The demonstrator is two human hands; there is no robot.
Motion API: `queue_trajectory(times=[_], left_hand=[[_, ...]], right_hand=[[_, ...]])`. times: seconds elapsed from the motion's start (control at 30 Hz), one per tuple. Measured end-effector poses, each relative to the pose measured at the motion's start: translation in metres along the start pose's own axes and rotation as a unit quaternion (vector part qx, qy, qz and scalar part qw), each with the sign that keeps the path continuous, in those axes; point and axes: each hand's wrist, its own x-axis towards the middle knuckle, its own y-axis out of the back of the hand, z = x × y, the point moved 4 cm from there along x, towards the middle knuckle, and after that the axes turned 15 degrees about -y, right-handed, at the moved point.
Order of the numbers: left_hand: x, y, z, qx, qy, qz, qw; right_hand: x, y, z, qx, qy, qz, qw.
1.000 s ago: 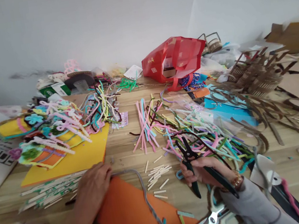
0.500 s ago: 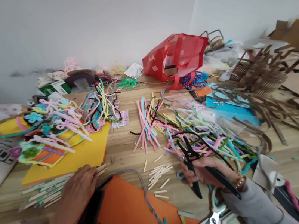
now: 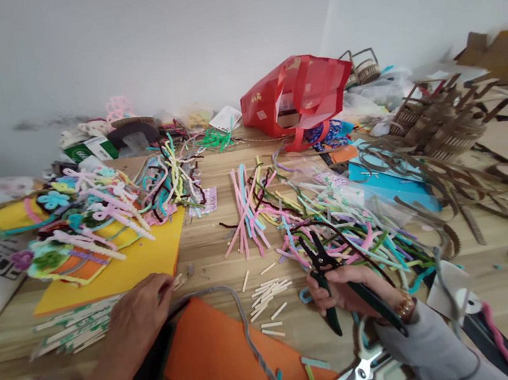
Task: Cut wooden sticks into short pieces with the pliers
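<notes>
My right hand grips a pair of pruning shears with dark green handles. Their black jaws are apart and point away from me, over pipe cleaners. On the left, my left hand has its fingers curled together on pale wooden sticks, whose ends stick out past the fingertips; how many it holds is hidden. Wrapped sticks in green-and-white plastic lie beside its wrist. Short cut stick pieces lie loose between the hands. Under my right forearm are metal scissors, near an orange sheet.
Pipe cleaners are heaped right of centre, with a pink and blue bunch beside them. Decorated craft pieces sit on a yellow sheet. Behind stand a red bag and brown baskets. A grey cord crosses the orange sheet.
My left hand has lifted slightly and shifted right; its fingers are drawn closer together over the stick ends. My right hand keeps the shears nearly still, jaws apart.
</notes>
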Motion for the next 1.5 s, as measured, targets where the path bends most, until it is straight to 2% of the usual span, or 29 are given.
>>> queue_trajectory(times=[0.07,0.13,0.27,0.4,0.5,0.57,0.73,0.9,1.1,1.27,1.4,1.5], left_hand=[[0.006,-0.001,0.012,-0.103,0.036,-0.006,0.994],[0.013,-0.007,0.032,-0.227,0.029,-0.013,0.973],[0.023,-0.032,0.073,-0.427,0.022,-0.061,0.902],[0.03,-0.055,0.101,-0.539,0.015,-0.134,0.831],[0.034,-0.063,0.108,-0.561,0.022,-0.16,0.812],[0.035,-0.064,0.11,-0.544,0.01,-0.163,0.823],[0.032,-0.065,0.112,-0.453,-0.047,-0.176,0.873],[0.028,-0.059,0.113,-0.356,-0.056,-0.171,0.917],[0.029,-0.051,0.109,-0.319,-0.055,-0.17,0.931],[0.032,-0.052,0.098,-0.293,-0.081,-0.138,0.943],[0.039,-0.052,0.091,-0.193,-0.063,-0.089,0.975],[0.043,-0.056,0.09,-0.128,-0.049,-0.073,0.988]], right_hand=[[0.0,0.001,0.001,0.0,-0.012,-0.011,1.0],[0.0,0.002,0.0,0.003,-0.008,-0.013,1.0],[0.0,0.001,0.001,0.009,-0.011,-0.012,1.0],[-0.001,0.001,0.001,0.015,-0.02,-0.007,1.0],[-0.001,0.003,0.002,0.011,-0.022,-0.007,1.0],[-0.001,0.003,0.002,0.01,-0.024,-0.012,1.0],[0.0,0.006,0.002,0.013,-0.007,-0.026,1.0],[0.0,0.006,0.002,0.015,0.003,-0.029,0.999],[0.0,0.006,0.001,0.01,0.006,-0.026,1.0],[0.0,0.005,0.001,0.003,-0.005,-0.028,1.0],[0.0,0.003,0.001,0.004,-0.003,-0.028,1.0],[0.0,0.003,0.0,0.006,0.001,-0.023,1.0]])
